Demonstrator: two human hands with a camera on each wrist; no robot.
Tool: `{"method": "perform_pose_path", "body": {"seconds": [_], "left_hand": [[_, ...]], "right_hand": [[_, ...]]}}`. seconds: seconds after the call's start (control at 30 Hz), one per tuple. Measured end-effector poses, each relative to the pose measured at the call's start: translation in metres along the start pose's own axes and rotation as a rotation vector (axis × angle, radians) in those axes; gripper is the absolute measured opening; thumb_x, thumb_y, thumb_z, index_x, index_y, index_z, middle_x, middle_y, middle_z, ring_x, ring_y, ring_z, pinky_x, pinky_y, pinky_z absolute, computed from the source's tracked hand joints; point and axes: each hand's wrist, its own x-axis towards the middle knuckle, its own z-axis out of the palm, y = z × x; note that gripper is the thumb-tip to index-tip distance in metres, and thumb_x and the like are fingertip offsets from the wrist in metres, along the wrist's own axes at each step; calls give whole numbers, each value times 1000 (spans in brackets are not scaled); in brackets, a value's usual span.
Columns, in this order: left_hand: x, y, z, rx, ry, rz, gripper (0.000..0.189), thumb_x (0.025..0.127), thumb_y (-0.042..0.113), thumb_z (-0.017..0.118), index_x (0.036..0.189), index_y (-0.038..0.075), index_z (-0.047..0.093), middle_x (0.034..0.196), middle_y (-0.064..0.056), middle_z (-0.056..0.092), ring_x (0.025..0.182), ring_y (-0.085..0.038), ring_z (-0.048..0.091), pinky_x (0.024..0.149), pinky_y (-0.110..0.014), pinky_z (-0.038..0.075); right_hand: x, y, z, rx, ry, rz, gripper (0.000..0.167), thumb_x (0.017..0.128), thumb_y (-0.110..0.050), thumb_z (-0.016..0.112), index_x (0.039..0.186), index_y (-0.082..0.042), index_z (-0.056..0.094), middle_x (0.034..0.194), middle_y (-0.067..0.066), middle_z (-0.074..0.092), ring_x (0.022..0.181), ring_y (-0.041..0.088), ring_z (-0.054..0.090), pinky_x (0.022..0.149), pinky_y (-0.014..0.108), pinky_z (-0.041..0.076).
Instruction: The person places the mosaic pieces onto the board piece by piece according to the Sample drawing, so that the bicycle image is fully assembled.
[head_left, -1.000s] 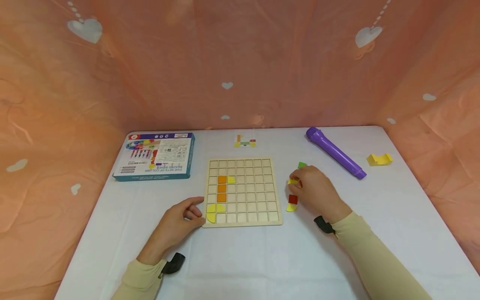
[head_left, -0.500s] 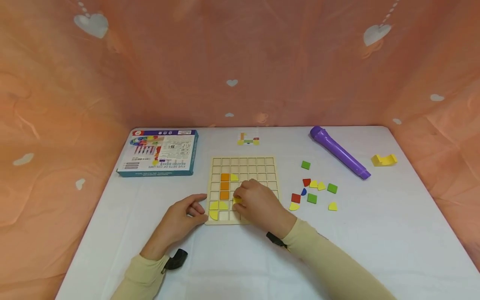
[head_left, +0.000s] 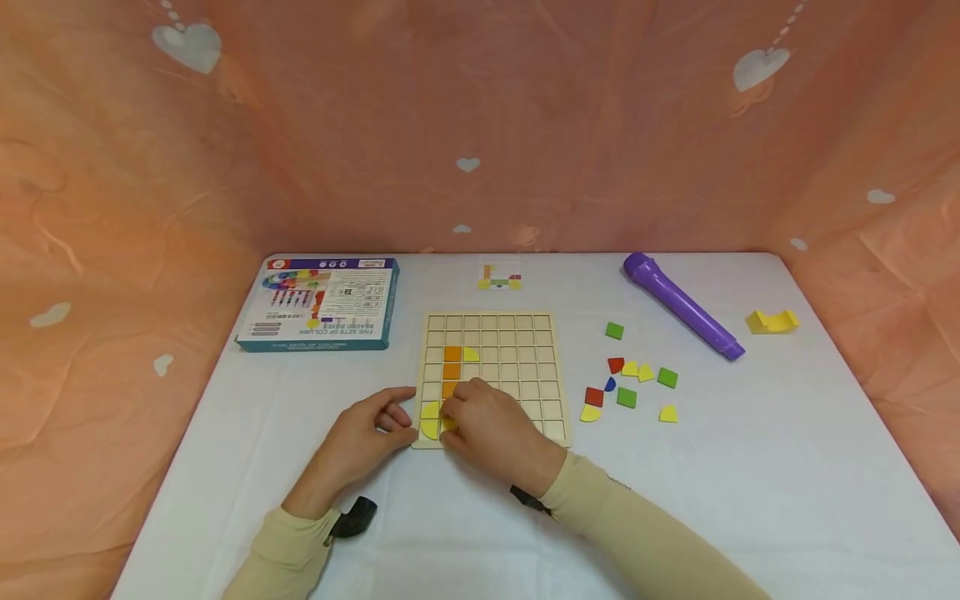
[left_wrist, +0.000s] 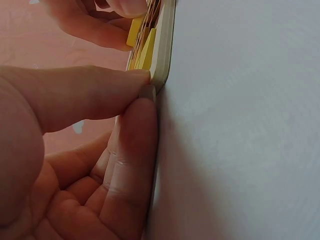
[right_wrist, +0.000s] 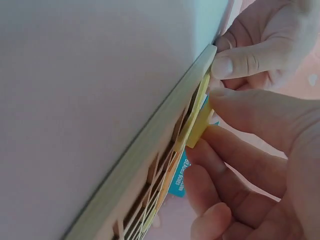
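My right hand (head_left: 487, 425) pinches a yellow tile (right_wrist: 200, 125) between thumb and fingers, close over the lower left of the wooden grid board (head_left: 525, 330). In the head view the fingers cover most of that tile. My left hand (head_left: 367, 435) holds the board's left edge, thumb tip at the near corner in the left wrist view. Set in the grid are a column of orange square tiles (head_left: 452, 372), partly covered by the right hand, a yellow quarter-round tile (head_left: 471, 355) beside its top, and yellow tiles (head_left: 429, 429) at the lower left.
Right of the board lie loose tiles: green squares (head_left: 627, 397), red pieces (head_left: 594, 397), a blue half-round (head_left: 610, 384) and several yellow pieces (head_left: 668, 414). Farther back are a pattern card (head_left: 499, 273), a boxed game (head_left: 318, 304), a purple toy microphone (head_left: 682, 306) and a yellow block (head_left: 772, 322).
The right hand has moved left from the loose tiles onto the board with a yellow tile, then farther to its lower left. The left hand stays at the board's edge.
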Motion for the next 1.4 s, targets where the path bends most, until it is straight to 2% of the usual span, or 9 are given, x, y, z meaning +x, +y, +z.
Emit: {"method": "perform_pose_path", "body": {"seconds": [0.6,0.87,1.17,1.4], "left_hand": [[2,2,0,-1,-17,15,59,94,15,82,149,13,63,103,-2,69,89,-14,67,83,-28,53],[3,2,-1,3,-25,23,58,94,15,82,149,12,62,104,-2,70,90,-13,67,83,-28,52],[4,1,-1,16,-18,11,59,95,15,82,150,13,62,104,-2,69,90,-14,67,84,-29,53],[3,-1,-1,17,-12,3,59,94,15,81,150,13,62,104,-2,70,89,-13,68,84,-30,52]], "right_hand": [[-4,0,2,-28,7,-8,11,93,-22,83,101,-14,82,90,-4,66,83,14,53,74,25,51],[-4,3,0,-27,1,0,11,93,-13,81,104,-14,82,95,-4,70,85,14,55,77,25,53],[-2,3,-1,-24,13,-2,12,93,-12,82,105,-14,82,99,-2,71,89,16,59,80,27,56],[0,3,1,-12,8,-11,9,94,-15,81,102,-14,82,96,-3,71,87,15,57,77,25,53]]}}
